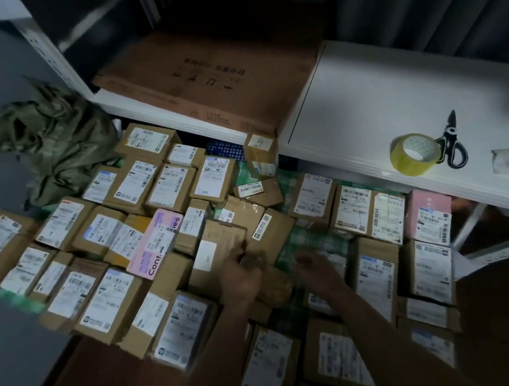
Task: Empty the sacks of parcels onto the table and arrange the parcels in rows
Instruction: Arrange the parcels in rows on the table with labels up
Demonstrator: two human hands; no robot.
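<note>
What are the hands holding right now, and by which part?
Left hand grips a small brown parcel at its left end. Right hand is at its right side; blur hides whether it grips.

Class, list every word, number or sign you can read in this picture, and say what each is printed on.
"Cont": bottom end of the pink parcel.
"ses": top end of the same parcel; the letters between are covered by a label.
Handling symbols and characters: large flat cardboard box on the shelf, too blurred to read.
Barcodes and print: shipping labels on the brown parcels, too small or blurred.
Tape roll, scissors: no readable text.
</note>
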